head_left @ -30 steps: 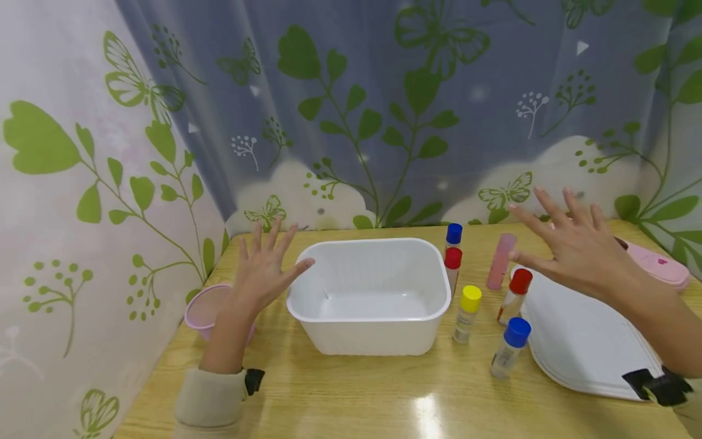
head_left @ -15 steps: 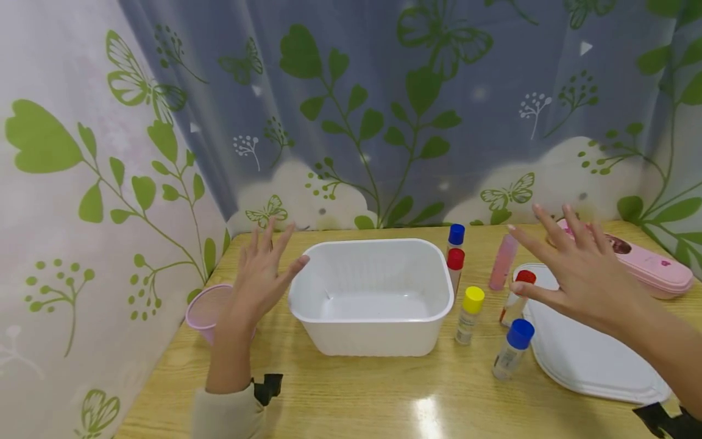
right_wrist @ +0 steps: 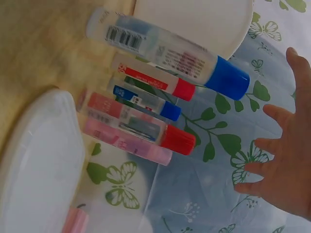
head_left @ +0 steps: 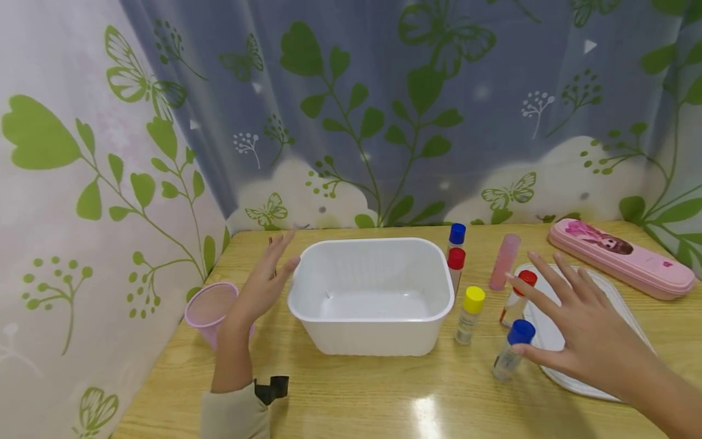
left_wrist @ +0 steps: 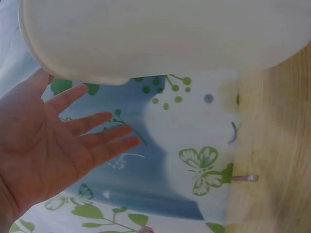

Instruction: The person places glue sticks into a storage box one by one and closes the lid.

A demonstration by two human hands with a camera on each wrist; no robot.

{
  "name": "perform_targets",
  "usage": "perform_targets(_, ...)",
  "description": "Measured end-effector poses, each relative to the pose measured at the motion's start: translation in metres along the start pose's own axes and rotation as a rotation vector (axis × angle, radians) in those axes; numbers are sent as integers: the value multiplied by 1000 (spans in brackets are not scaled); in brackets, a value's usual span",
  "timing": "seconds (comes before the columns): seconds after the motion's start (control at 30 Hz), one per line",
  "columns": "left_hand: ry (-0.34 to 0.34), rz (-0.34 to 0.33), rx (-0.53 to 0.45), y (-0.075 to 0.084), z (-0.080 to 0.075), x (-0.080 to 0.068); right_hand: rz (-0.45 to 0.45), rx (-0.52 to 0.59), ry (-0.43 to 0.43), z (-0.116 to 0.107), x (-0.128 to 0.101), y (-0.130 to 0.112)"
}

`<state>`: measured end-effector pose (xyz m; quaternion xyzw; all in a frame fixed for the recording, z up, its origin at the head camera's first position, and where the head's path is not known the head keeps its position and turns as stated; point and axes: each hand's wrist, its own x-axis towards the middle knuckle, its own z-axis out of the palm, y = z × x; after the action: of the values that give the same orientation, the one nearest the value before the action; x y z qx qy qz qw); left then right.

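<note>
A white tub (head_left: 370, 336) stands on the table. Beside its left wall is my left hand (head_left: 262, 292), fingers extended; in the left wrist view the thumb of that hand (left_wrist: 46, 136) is at the rim, contact unclear. My right hand (head_left: 595, 332) hovers with spread fingers over a white lid (head_left: 570, 379). Its thumb overlaps a clear bottle with a blue cap (head_left: 510, 350) in the head view, but the right wrist view shows this hand (right_wrist: 286, 155) apart from the bottle (right_wrist: 167, 53). Nearby stand a yellow-capped bottle (head_left: 468, 316) and a red-capped bottle (head_left: 515, 305).
Another red-capped bottle (head_left: 455, 265) and a blue-capped one (head_left: 456, 235) stand by the tub's right wall. Further right are a pink tube (head_left: 504, 262) and a pink pencil case (head_left: 620, 259). A pink cup (head_left: 211, 305) sits at the left, near the patterned curtain (head_left: 351, 122).
My right hand has come down and nearer, uncovering the pencil case. My left hand has turned edge-on beside the tub, its fingers closer together. The tub and bottles stay in place.
</note>
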<state>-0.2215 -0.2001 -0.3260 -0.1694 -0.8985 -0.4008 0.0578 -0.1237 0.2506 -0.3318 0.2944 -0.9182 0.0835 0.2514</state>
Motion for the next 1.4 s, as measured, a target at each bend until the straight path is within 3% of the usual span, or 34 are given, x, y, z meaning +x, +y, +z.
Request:
perform_targets(0.2, -39, -54, -143, -8, 1, -1, 93, 102, 31, 8, -12, -9)
perform_targets(0.37, -65, -73, -205, -10, 2, -1, 180, 263, 81, 13, -19, -15)
perform_targets(0.6, -84, -101, -212, -12, 3, 0, 212, 521, 139, 25, -24, -18)
perform_targets(0.73, -87, -109, -209, -11, 3, -1, 253, 608, 149, 29, -27, -19)
perform_targets(1.23, -96, -112, -231, -12, 4, 0, 262, 618, 189, 36, -24, -18)
perform_targets(1.4, -102, -122, -234, -12, 5, 0, 228, 603, 185, 31, -17, -19)
